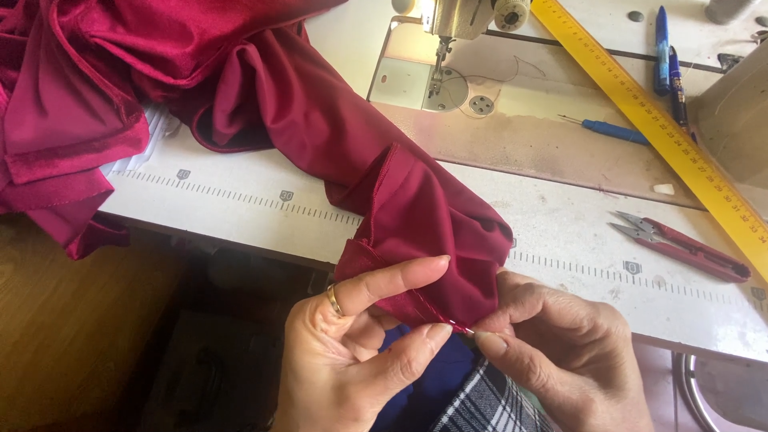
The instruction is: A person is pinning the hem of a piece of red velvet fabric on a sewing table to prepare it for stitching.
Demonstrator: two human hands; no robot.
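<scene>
A long piece of dark red fabric [304, 120] drapes from the upper left across the sewing table [240, 196] and down over its front edge. My left hand [352, 352], with a gold ring on one finger, pinches the stitched hem of the fabric between thumb and forefinger. My right hand [560, 352] grips the same hem edge from the right, fingertips meeting the left hand's at a red thread end [458, 326].
A sewing machine [464, 24] stands at the top centre. A yellow ruler [664, 136] runs diagonally on the right, with red thread snips [680, 244] below it, a blue seam tool [612, 130] and pens [668, 64] beyond it. Measuring marks line the table's front edge.
</scene>
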